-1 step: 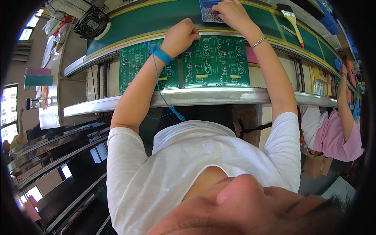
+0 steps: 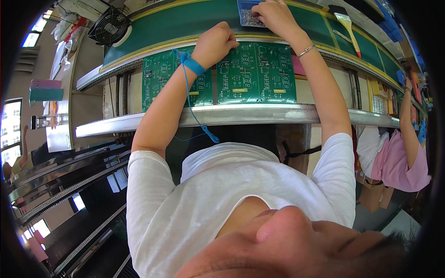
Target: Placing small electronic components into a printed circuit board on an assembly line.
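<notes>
My left hand [image 2: 216,44] is over the upper edge of the green circuit boards, fingers curled and pressed together; whatever they hold is hidden. Around that wrist goes a blue strap [image 2: 193,66] with a coiled cord. One circuit board [image 2: 155,76] lies partly under my left forearm, and another circuit board [image 2: 252,69] lies to its right, both fitted with digit displays. Farther off, my right hand [image 2: 277,19] reaches into a blue bin [image 2: 240,13] of small clear parts [image 2: 250,19]. Its fingers are bent together at the parts, and I cannot make out what is between them.
Metal rails [image 2: 273,112] run along the boards' near side. Beyond lies a green work surface [image 2: 185,23] with a black fan [image 2: 109,26] at left and a brush [image 2: 345,25] at right. A co-worker's arm and pink clothing [image 2: 401,160] show at far right.
</notes>
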Demonstrator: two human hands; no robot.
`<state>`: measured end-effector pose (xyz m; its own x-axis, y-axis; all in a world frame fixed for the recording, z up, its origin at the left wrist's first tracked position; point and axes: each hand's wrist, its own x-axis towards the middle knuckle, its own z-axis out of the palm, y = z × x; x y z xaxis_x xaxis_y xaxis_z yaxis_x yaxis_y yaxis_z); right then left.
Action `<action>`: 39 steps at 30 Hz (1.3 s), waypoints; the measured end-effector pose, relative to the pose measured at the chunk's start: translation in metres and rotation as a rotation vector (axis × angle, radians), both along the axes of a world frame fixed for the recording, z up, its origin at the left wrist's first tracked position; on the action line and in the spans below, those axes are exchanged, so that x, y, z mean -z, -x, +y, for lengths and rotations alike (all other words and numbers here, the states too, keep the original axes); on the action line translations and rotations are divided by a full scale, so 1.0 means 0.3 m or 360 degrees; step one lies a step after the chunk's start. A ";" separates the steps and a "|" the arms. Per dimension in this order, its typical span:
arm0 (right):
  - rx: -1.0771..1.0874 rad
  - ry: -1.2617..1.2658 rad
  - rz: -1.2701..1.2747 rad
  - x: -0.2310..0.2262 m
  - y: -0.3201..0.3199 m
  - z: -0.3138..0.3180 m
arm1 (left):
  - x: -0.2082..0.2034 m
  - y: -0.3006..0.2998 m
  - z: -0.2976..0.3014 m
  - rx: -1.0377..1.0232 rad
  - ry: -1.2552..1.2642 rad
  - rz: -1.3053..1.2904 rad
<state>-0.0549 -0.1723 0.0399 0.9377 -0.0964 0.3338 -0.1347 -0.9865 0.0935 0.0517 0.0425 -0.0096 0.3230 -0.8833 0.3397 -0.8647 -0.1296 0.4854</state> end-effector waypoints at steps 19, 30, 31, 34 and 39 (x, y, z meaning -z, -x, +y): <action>-0.0233 -0.0366 -0.0333 -0.010 0.039 -0.038 | -0.003 0.027 -0.005 0.0038 -0.0041 -0.0116; -0.0282 -0.0678 -0.0262 -0.012 0.041 -0.057 | -0.043 0.058 0.013 0.0090 -0.0127 -0.0141; -0.0283 -0.0674 -0.0263 -0.016 0.044 -0.060 | -0.041 0.062 0.005 0.0089 -0.0124 -0.0143; -0.0277 -0.0916 -0.0229 -0.040 0.051 -0.063 | -0.048 0.064 -0.037 -0.0089 0.0360 -0.0198; -0.0206 -0.1383 -0.0158 -0.083 0.116 -0.054 | -0.159 0.071 -0.180 -0.0144 0.0862 -0.1047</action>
<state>-0.0898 -0.1886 0.0650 0.9295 -0.2489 0.2723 0.0154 -0.7113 -0.7027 0.0305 -0.0114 0.0381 -0.0265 -0.5254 0.8505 -0.9896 -0.1068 -0.0968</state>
